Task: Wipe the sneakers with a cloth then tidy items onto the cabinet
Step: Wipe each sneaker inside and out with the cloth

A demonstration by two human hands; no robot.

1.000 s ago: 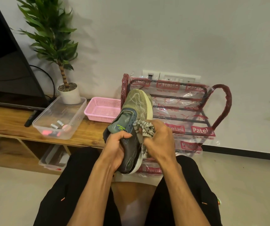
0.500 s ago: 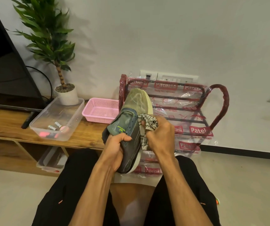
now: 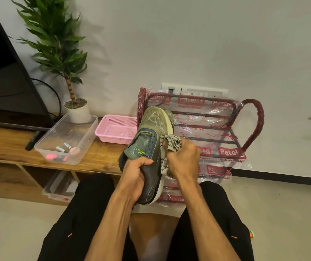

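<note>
A green and grey sneaker point(image 3: 152, 136) is held upright in front of me, toe pointing up. My left hand point(image 3: 135, 176) grips it around the heel and collar. My right hand point(image 3: 183, 159) is closed on a black-and-white patterned cloth point(image 3: 170, 143) and presses it against the sneaker's right side near the laces. Part of the cloth hangs down between my hands. Behind the sneaker stands a red metal shoe rack point(image 3: 252, 129) wrapped in printed plastic. A low wooden cabinet point(image 3: 6, 146) runs along the left.
On the cabinet sit a clear plastic tub point(image 3: 79, 140) with batteries and small pink items, a pink mesh basket point(image 3: 113, 129), a potted plant point(image 3: 77, 110) and a television point(image 3: 4, 72). A second clear tub point(image 3: 57, 187) lies under the cabinet. My legs fill the lower frame.
My right hand with the cloth has slid a little up and down along the sneaker's side. The left hand keeps its grip on the sneaker.
</note>
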